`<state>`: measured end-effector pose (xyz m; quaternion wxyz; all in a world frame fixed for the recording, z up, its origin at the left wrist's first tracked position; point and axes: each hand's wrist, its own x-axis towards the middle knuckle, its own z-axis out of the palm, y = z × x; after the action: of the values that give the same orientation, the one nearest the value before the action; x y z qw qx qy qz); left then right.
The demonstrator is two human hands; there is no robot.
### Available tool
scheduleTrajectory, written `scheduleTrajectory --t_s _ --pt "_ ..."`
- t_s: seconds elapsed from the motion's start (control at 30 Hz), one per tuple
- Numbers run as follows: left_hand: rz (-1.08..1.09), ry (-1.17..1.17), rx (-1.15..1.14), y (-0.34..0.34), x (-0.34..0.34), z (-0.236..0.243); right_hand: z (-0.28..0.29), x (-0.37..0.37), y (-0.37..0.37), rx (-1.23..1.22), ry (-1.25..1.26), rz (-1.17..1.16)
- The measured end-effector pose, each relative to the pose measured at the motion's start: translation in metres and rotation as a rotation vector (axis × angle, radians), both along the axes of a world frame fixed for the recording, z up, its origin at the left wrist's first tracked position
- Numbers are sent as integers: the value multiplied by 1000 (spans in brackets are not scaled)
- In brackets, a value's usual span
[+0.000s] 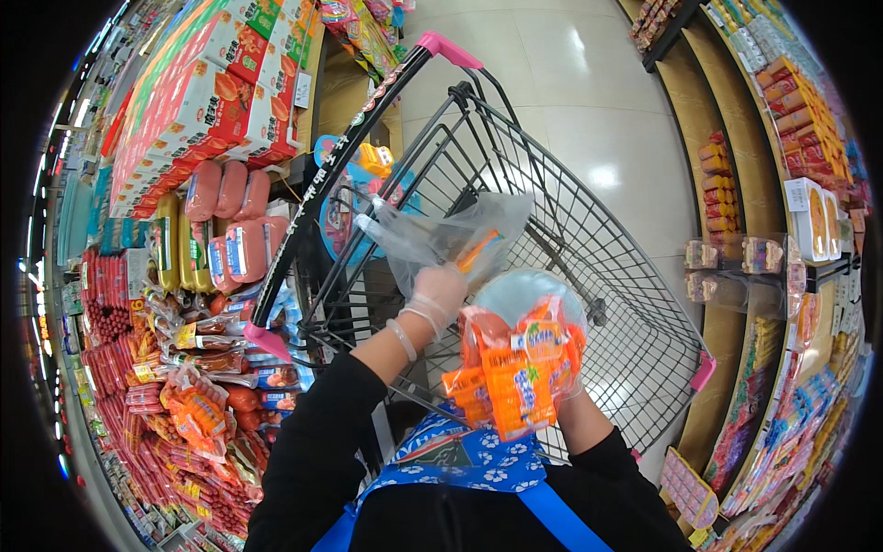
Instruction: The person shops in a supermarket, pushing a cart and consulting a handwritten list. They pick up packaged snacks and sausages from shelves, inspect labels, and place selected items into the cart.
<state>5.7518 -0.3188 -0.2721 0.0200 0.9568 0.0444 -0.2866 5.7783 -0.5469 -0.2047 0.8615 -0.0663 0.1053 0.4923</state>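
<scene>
Over the shopping cart [635, 304], my left hand [436, 296], in a clear glove, closes on a clear plastic bag [414, 235] that spreads open ahead of it. A slim orange item [480, 250] shows at or inside the bag, beside my fingers. My right hand [576, 391] is mostly hidden behind several bright orange sausage packets [520, 386], which it holds up near my apron. A reddish sausage pack [483, 331] is bunched with them. Just beyond the packets sits a round, pale, translucent container or lid [529, 287]; whether my right hand also holds it I cannot tell.
To the left, a display holds red-and-white boxes [207, 106], thick pink sausages [246, 250] and heaped packaged sausages [193, 405]. Shelves [736, 120] with packaged goods line the right side. The cart's handle [322, 184] runs along its left end, and tiled floor [589, 138] lies beyond.
</scene>
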Motion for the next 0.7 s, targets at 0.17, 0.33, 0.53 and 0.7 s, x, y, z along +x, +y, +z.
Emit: scheduleTrajectory --t_s 0.17,0.33,0.53,0.7 --pt "23 68 -129 -11 -23 17 -35 18 29 85 36 -45" --pt "86 -1 -173 -16 -45 29 -103 31 68 -205 66 -106" --pt "-145 -195 7 -21 -67 42 -168 62 69 -224 -11 385" --pt "-118 -280 52 -23 -76 41 -186 74 57 -807 -791 683"
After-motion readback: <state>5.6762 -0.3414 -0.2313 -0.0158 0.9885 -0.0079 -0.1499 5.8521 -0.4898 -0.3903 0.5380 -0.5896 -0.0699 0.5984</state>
